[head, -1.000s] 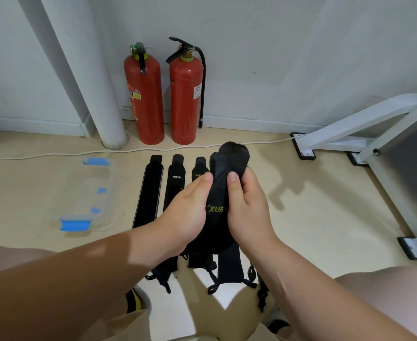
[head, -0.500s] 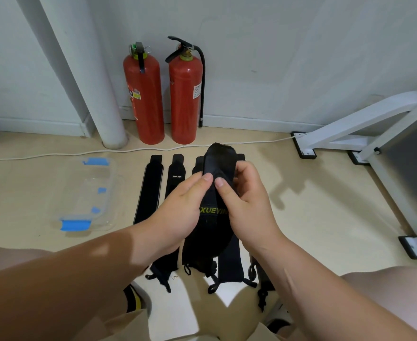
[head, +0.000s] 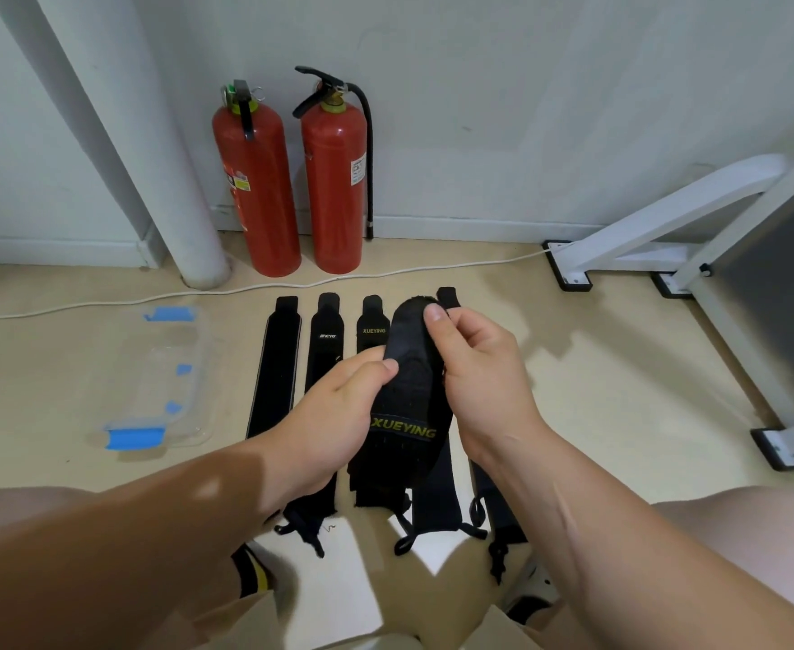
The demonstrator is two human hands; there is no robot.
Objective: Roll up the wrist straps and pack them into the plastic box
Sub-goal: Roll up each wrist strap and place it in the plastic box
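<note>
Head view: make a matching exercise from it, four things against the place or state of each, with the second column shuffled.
Things:
1 held wrist strap
2 plastic box
3 fire extinguishers
4 white cable

Places or states:
A upright against the wall
B gripped by the left hand and the right hand
C runs along the floor beyond the flat straps
D on the floor, left of the flat straps

Pairs: 1-B; 2-D; 3-A; 4-C
</note>
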